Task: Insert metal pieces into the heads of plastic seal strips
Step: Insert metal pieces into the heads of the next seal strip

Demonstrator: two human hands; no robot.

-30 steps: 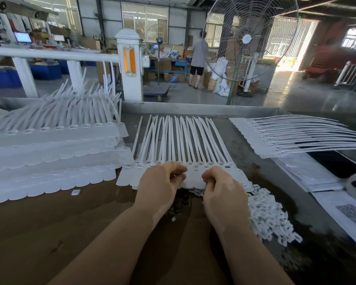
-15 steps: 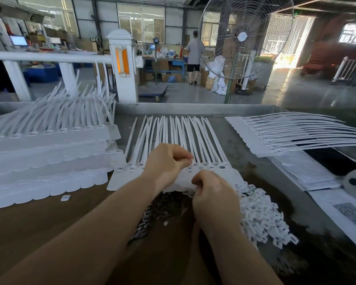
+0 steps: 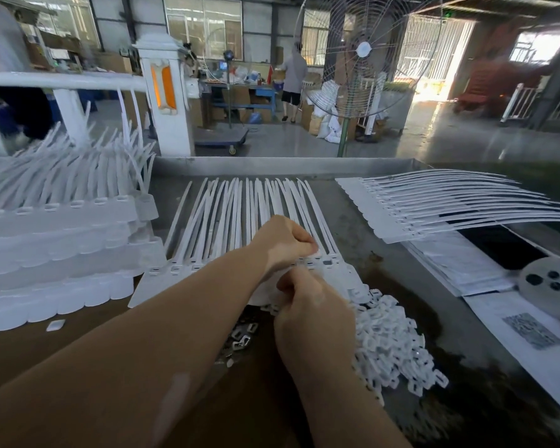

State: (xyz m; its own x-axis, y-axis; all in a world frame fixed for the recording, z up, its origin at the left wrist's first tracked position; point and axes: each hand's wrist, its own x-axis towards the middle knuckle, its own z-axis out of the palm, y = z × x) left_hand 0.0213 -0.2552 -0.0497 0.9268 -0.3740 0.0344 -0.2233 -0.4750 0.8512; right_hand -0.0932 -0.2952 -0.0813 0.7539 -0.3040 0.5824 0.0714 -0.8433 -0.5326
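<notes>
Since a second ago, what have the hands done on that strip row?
The left hand has moved rightward along the row of strip heads to its right end, fingers curled onto a head. The right hand stayed just below it, grip closed; what it holds is hidden. The pile of white plastic pieces, the metal pieces and the side stacks lie unchanged.
</notes>
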